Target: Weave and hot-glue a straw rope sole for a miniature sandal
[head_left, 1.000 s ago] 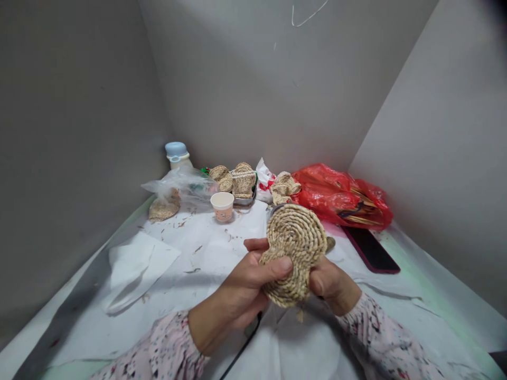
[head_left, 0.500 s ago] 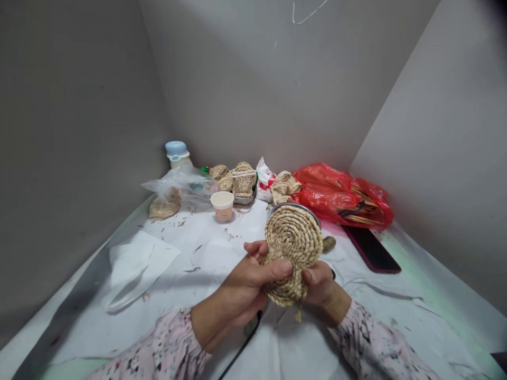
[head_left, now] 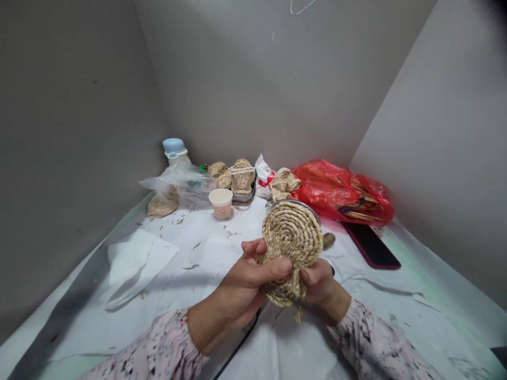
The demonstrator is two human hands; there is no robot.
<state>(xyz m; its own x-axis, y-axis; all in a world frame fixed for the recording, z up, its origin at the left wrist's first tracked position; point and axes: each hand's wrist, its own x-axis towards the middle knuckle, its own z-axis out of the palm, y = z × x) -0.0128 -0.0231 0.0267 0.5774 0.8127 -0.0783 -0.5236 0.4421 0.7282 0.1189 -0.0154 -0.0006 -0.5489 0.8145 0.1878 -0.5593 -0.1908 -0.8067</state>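
Note:
Between my two hands is a woven straw piece (head_left: 292, 232), coiled from braided cord into a larger round on top and a smaller round below. A short loose cord end hangs from its bottom. My left hand (head_left: 253, 279) grips it from the left, thumb pressed across the narrow middle and fingers behind. My right hand (head_left: 320, 282) pinches its lower right edge, with the thumb in front; the other fingers are partly hidden. Behind the piece, the rim of a round metal dish (head_left: 317, 212) shows. A small brownish-green lump (head_left: 328, 240) lies just right of the piece.
Along the back stand a blue-lidded bottle (head_left: 174, 152), a clear plastic bag (head_left: 186, 179), more woven pieces (head_left: 242, 179) in a metal tray, and a red plastic bag (head_left: 328, 190) with straw. A paper cup (head_left: 221, 203), a phone (head_left: 372, 246) and white paper (head_left: 138, 261) lie nearer.
The view has shifted slightly, so the table things sit a little higher and further left. Both hands keep their hold on the woven piece, which is barely moved.

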